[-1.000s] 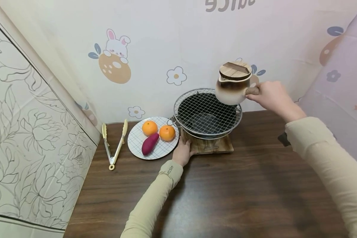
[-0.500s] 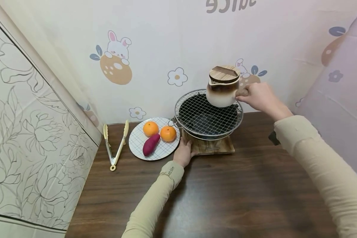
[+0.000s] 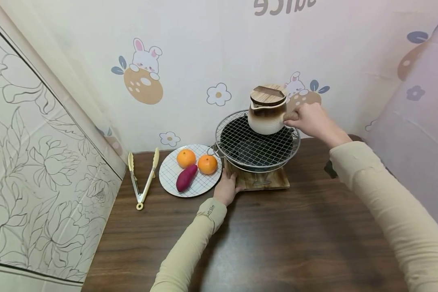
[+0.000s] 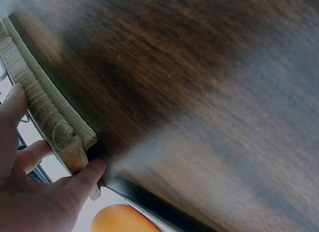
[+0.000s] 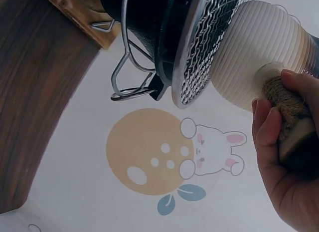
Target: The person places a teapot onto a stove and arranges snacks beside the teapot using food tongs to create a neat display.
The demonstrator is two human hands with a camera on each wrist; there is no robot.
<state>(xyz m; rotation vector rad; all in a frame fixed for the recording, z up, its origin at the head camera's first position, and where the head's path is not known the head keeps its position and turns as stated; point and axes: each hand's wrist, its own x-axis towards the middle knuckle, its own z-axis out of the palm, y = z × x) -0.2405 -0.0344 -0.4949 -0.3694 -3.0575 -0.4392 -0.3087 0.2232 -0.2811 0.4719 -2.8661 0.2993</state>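
My right hand (image 3: 309, 121) grips the rope-wrapped side handle (image 5: 284, 100) of a ceramic teapot (image 3: 266, 119), white below and brown above, with a wooden lid (image 3: 268, 95). The teapot is upright at the right rear of the round wire grill mesh (image 3: 237, 148). In the right wrist view its base is right at the mesh; contact is hard to tell. Under the mesh is a black stove bowl (image 5: 149, 32) on a wooden board (image 3: 277, 180). My left hand (image 3: 226, 188) holds that board's front left corner, fingers around the edge in the left wrist view.
Left of the stove, a white checked plate (image 3: 168, 182) bears two oranges (image 3: 186, 158) and a purple sweet potato (image 3: 186, 178). Spread cream-tipped tongs (image 3: 141, 190) lie farther left. A printed curtain (image 3: 190, 61) hangs close behind the brown table (image 3: 270, 243).
My right hand has carried the teapot leftward and lower, from above the mesh's right rim to over its right rear part. The left hand stays on the board.
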